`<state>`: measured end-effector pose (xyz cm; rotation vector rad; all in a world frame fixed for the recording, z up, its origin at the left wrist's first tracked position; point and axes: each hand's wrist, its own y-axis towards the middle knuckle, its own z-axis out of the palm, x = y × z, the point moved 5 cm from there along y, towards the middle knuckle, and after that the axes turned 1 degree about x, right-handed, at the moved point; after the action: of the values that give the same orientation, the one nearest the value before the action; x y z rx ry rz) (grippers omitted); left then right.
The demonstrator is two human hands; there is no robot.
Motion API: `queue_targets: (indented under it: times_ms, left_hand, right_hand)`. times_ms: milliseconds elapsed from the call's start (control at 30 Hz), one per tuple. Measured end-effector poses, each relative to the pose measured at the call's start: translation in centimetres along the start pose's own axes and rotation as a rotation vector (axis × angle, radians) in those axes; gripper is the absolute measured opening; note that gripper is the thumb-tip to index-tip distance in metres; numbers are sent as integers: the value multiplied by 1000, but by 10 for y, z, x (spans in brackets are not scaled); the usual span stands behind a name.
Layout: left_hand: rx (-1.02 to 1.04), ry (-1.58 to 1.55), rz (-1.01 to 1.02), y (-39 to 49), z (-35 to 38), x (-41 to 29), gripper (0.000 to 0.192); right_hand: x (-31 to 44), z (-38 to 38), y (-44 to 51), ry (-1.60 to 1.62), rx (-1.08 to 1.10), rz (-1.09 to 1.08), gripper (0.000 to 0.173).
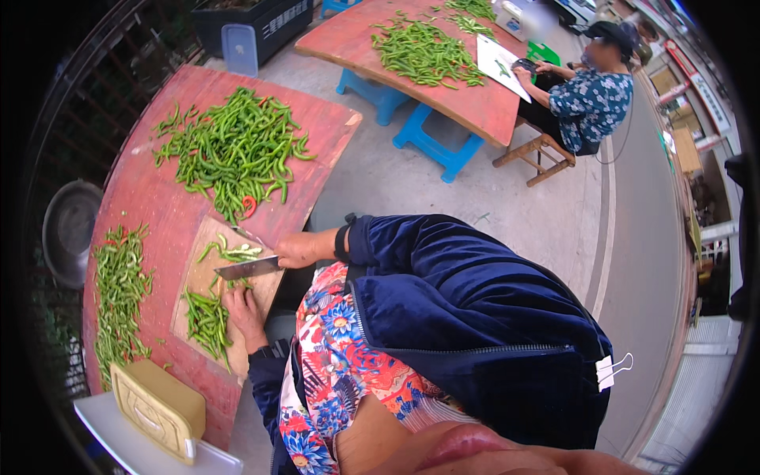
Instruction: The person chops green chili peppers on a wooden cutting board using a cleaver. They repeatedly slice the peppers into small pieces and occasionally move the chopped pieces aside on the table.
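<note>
My right hand (300, 248) grips a kitchen knife (246, 269), its broad blade lying across a wooden cutting board (193, 267). Just on the near side of the blade, my left hand (244, 314) has its fingertips bent down over a green chili pepper (238, 284), which they partly hide. A heap of green chili peppers (206, 323) lies on the board beside my left hand. Beyond the knife, a few more peppers and pale split pieces (237, 253) rest on the board.
The red table (172, 237) carries a large pile of green chilies (237, 148) and a strip of cut ones (122, 291). A yellowish plastic box (157, 404) stands at the near corner. Across the aisle, a seated person (588, 101) works at another red table (350, 41) with chilies.
</note>
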<state>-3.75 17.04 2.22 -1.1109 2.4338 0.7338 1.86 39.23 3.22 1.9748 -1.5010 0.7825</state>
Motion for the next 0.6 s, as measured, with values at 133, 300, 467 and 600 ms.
queue_targets:
  times_ms: [133,300,467,600]
  left_hand:
    - [-133,-22,-7,-9,1,8,15]
    - [-147,-61,-7,-6,-4,5,18]
    - [-155,-67,-54,-4,-7,2,17]
    - [-144,-75,-64,-4,-4,6,16]
  right_hand:
    - [5,-13,-4,91,38,79,29]
    - [10,-25,-4,171,165,277,30]
    - [7,-26,-5,159,239,292,32]
    - [0,-20,-7,116,301,301,32]
